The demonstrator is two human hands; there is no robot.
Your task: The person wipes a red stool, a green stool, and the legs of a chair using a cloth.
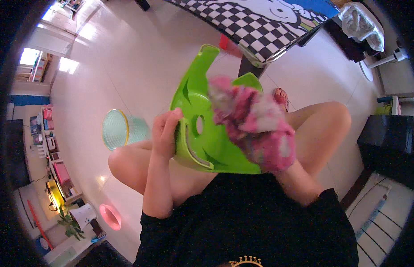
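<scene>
A green plastic stool (223,152) lies across my lap, its hollow underside and legs facing up, with an oval hole through its middle. My left hand (165,131) grips one leg at the stool's left side. A pink and white patterned cloth (257,116), partly blurred, covers my right hand (280,160) and lies over the right part of the stool. The fingers of that hand are hidden under the cloth, which bunches up around them.
A mint plastic basket (126,129) lies on its side on the floor at left, and a pink basin (110,217) is below it. Ahead stands a table with a checkered cover (257,30), a red object (229,46) beneath it. A black cabinet (384,140) is at right.
</scene>
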